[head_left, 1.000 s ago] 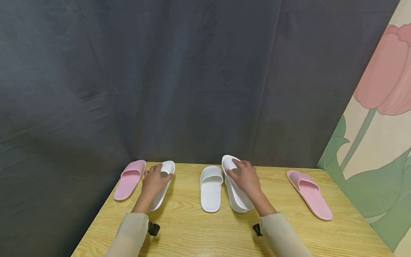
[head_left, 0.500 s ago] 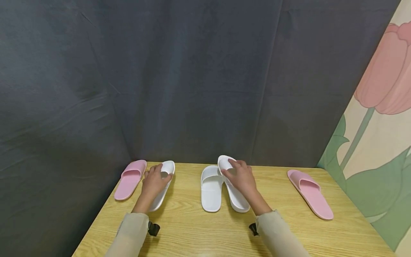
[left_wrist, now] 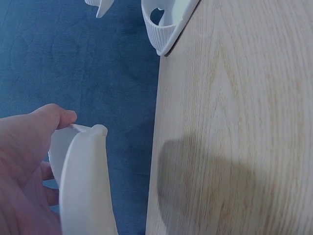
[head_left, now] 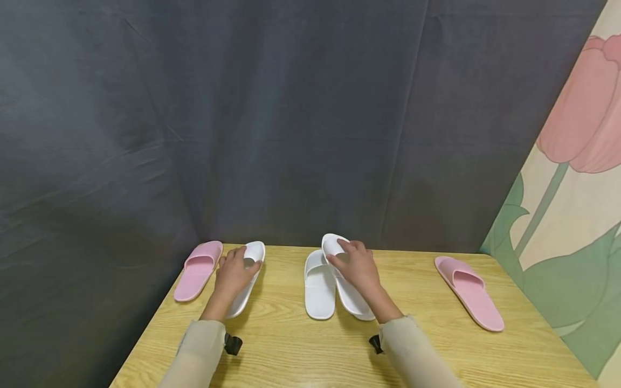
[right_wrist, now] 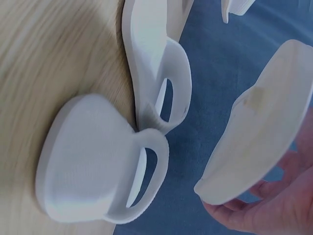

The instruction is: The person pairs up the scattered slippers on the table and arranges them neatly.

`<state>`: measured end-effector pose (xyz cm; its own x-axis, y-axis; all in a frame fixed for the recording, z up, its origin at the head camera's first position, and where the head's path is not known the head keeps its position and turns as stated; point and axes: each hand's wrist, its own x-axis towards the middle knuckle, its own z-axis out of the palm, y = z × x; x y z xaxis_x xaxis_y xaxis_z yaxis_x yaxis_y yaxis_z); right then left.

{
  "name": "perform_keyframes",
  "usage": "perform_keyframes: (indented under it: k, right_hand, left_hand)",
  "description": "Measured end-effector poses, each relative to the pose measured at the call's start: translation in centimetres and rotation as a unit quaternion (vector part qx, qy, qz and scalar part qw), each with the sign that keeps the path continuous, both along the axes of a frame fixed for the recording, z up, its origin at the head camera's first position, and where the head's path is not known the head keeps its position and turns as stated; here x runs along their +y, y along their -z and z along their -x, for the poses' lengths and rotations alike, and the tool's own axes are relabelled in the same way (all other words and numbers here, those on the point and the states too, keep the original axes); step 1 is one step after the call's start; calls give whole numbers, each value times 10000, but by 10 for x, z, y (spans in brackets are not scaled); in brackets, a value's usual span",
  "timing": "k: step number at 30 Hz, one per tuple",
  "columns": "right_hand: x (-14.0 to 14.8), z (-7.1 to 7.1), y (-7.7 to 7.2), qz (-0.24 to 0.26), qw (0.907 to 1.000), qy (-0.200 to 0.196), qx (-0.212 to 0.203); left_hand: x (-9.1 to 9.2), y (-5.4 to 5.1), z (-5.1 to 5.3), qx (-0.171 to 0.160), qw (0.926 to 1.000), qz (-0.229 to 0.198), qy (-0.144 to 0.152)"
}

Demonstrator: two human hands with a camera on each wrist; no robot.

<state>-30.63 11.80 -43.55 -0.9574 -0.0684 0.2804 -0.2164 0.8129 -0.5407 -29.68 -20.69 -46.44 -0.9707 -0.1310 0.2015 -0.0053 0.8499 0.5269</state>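
Note:
My left hand [head_left: 233, 275] grips a white slipper [head_left: 254, 250] by its strap. In the left wrist view this slipper [left_wrist: 85, 181] is raised off the table, its shadow on the wood. My right hand [head_left: 359, 267] grips another white slipper [head_left: 335, 245] across its strap, toe pointing away and to the left. The right wrist view shows that slipper's sole [right_wrist: 264, 127] apart from the table. Below it, a white slipper [right_wrist: 78, 166] lies on the wood, mostly hidden in the head view. Just to its left lies one more white slipper [head_left: 319, 296].
A pink slipper [head_left: 196, 272] lies at the table's left edge, beside the left hand. Its match in pink [head_left: 470, 299] lies on the right. The wooden table [head_left: 291, 355] ends at a dark curtain [head_left: 301, 134]; a tulip-patterned wall [head_left: 572, 242] stands right.
My right hand has moved left with its white slipper, whose toe now overlaps the middle slipper in the head view. My left hand has stayed almost still.

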Motion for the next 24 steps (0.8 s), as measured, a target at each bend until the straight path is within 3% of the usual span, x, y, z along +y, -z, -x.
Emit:
perform_keyframes:
  k: [24]
  right_hand:
    - [-42, 0, 0, -14, 10000, -63, 51]
  left_hand:
    - [-1, -3, -4, 154, 9998, 86, 30]
